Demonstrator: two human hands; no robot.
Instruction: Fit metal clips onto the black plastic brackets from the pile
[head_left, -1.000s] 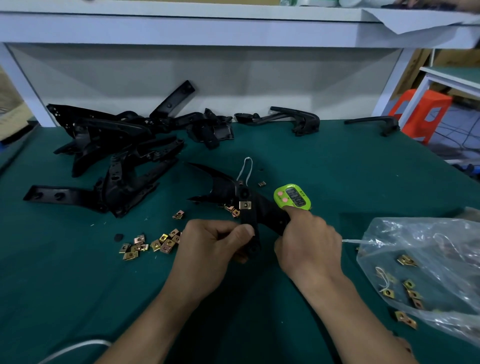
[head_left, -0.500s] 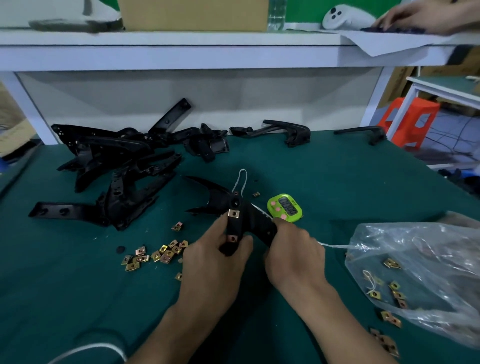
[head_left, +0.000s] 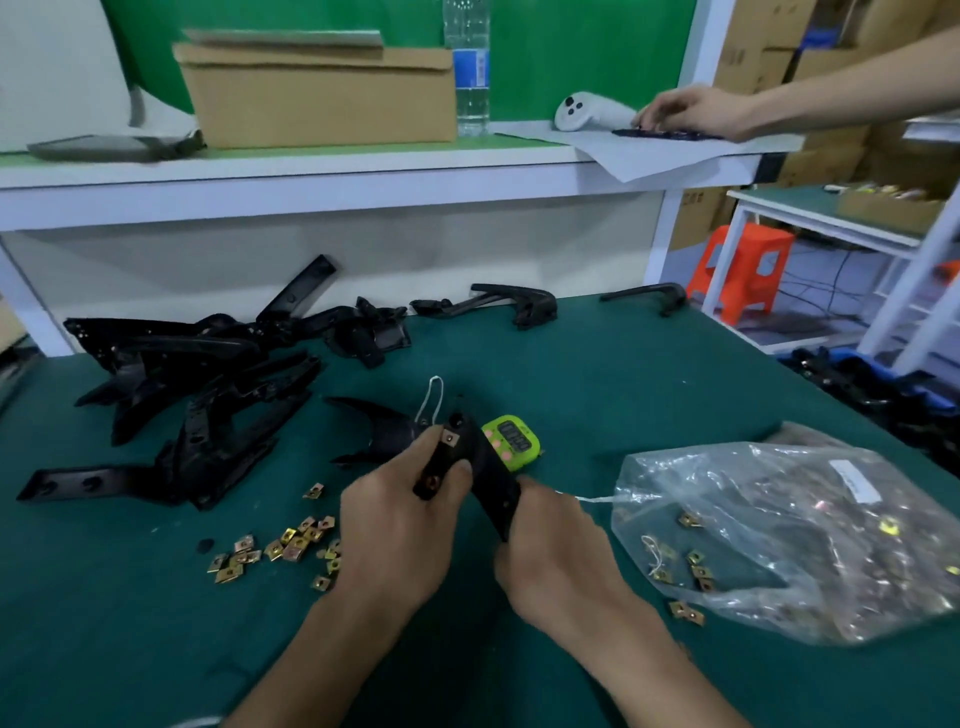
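Risk: left hand (head_left: 400, 525), right hand (head_left: 550, 556) grip black plastic bracket (head_left: 488, 467); brass metal clip (head_left: 450, 440) beside left fingertips (head_left: 423, 448) skews if push slips.

Small assembly workshop, green-covered workbench (head_left: 623, 374), pile of black brackets (head_left: 197, 374), loose metal clips (head_left: 291, 545), stacked cartons (head_left: 758, 57), white shelf (head_left: 311, 176).

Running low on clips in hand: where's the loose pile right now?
Head view: the loose clips lie just left of the left hand, which grips the bracket, and nearer the camera than the bracket pile.
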